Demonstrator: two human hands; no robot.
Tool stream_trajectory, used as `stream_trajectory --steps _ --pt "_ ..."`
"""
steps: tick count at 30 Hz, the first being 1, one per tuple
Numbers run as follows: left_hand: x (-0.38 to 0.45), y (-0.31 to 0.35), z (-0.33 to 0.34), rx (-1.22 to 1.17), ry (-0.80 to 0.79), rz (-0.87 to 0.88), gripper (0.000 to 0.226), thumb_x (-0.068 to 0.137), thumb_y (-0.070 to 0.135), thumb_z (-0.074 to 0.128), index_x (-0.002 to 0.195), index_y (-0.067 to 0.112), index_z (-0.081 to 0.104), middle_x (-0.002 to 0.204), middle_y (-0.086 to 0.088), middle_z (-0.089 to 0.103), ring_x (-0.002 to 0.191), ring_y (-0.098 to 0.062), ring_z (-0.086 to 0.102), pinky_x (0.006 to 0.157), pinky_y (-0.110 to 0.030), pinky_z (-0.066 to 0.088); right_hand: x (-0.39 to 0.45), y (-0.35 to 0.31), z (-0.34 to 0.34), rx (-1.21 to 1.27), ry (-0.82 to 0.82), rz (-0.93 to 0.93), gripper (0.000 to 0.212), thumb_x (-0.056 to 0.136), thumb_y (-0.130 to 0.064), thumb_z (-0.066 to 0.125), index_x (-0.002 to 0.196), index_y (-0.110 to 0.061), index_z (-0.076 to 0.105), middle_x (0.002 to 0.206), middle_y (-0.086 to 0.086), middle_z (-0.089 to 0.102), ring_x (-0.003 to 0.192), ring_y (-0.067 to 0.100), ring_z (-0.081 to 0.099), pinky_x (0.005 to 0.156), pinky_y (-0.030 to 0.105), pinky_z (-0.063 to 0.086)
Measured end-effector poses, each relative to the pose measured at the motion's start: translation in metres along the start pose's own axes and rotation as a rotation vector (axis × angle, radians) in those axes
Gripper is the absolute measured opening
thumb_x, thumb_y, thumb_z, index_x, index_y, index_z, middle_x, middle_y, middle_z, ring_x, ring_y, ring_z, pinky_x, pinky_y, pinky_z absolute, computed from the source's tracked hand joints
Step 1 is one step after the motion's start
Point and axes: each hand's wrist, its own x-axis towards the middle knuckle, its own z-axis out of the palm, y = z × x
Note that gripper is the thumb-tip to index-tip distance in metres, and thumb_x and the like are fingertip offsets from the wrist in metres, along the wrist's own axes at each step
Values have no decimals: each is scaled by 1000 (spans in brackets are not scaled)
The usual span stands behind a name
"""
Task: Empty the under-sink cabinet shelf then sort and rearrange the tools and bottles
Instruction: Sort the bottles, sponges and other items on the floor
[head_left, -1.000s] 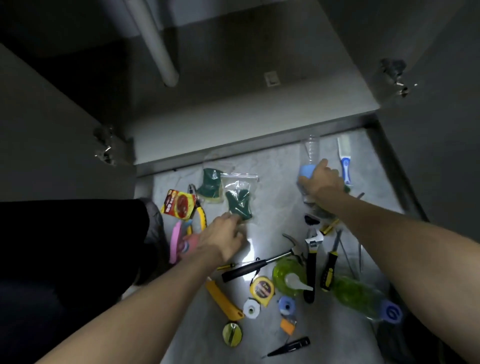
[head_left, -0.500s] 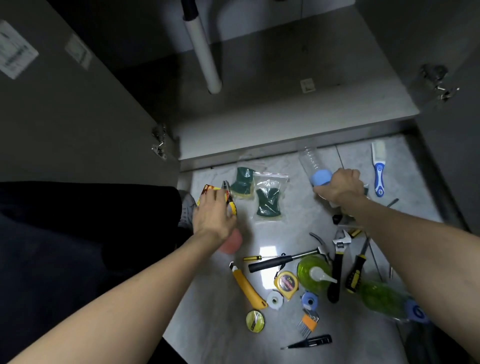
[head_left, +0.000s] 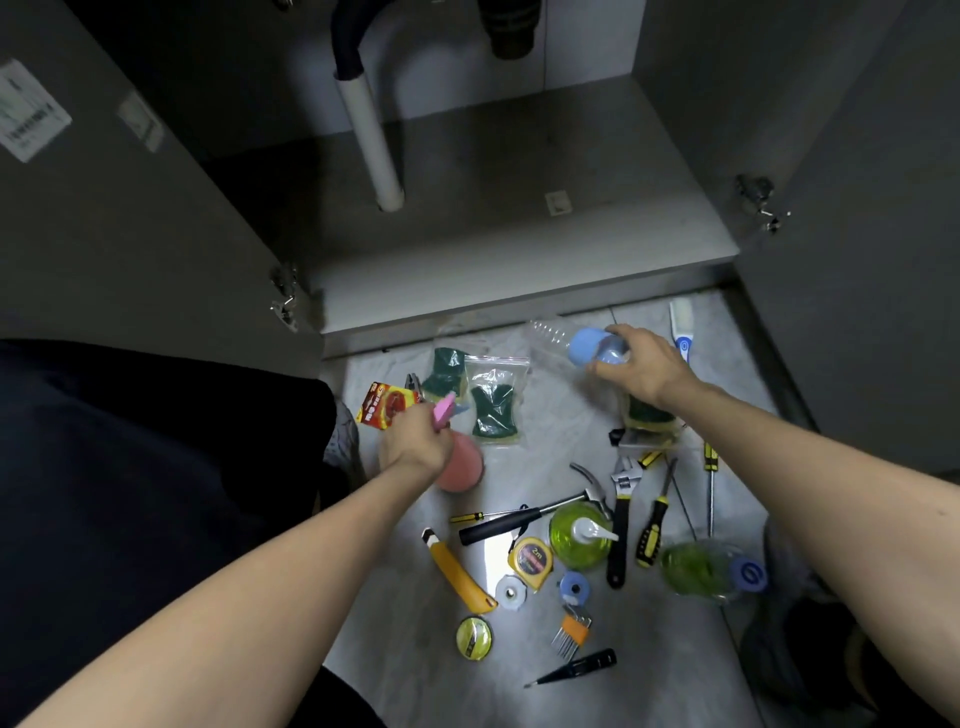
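Two bottles held: my left hand clamps the pink spray bottle at its neck. My right hand wraps the clear bottle; probably light, crushable, so grip near the cap.

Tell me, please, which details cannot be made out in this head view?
- Pink spray bottle: neck covered by left hand.
- Clear bottle: label area covered by right hand.
- Door sticker: print blurred.
- Sponge under right wrist: partly hidden.

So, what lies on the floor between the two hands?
In the head view, two bagged green sponges lie between the left hand and the right hand.
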Motion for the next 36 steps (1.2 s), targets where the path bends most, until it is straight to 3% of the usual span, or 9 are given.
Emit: stream_trajectory --steps 7,11,15,20,23,26,31,36 --pt "-2 16 21 -89 -80 234 17 93 19 62 107 22 72 97 -4 70 92 -25 64 81 -38 55 -21 8 -17 -50 -26 11 66 82 -68 63 129 -23 56 118 8 66 101 29 62 87 41 52" --pt "-2 23 32 -96 -154 341 5 91 17 65 91 22 66 86 -2 64 89 -27 62 67 -30 42 -33 14 -30 -219 -95 -50 62 80 -66 65 128 -28 58 120 3 66 99 25 57 81 38 49" --pt "-2 28 35 -108 -138 362 6 92 24 66 97 20 66 93 -2 67 89 -24 63 77 -38 54 -43 11 -42 -368 -122 -47 71 77 -68 64 132 -24 52 123 3 64 107 30 60 85 44 52" --pt "-5 27 34 -80 -115 382 16 91 29 69 104 19 67 97 -2 68 90 -24 63 80 -41 55 -59 4 -37 -419 -129 23 66 81 -77 49 116 -21 57 109 5 62 95 29 56 75 40 47" --pt "-8 19 32 -59 -94 356 23 90 34 70 107 20 65 102 -1 67 94 -25 63 80 -40 54 -69 0 -26 -451 -123 67 63 83 -80 39 97 -22 57 98 5 58 88 30 52 69 38 40" --pt "-13 1 33 -26 -80 282 32 89 34 67 117 20 62 112 -3 66 102 -26 62 85 -39 53 -76 -2 -15 -436 -90 105 63 84 -79 35 93 -20 56 94 6 56 85 32 53 70 39 43" --pt "-15 -46 37 143 -171 84 41 93 24 58 134 19 52 137 -6 55 122 -29 55 95 -36 48 -73 0 4 -318 28 143 67 86 -74 40 112 -15 57 109 13 65 90 34 57 70 39 41" --pt "20 -61 22 162 -149 -5 35 91 22 59 125 12 54 131 -14 56 119 -33 56 96 -41 49 -58 -8 18 -190 66 169 64 84 -63 49 125 -13 52 117 17 63 104 39 59 73 39 43"
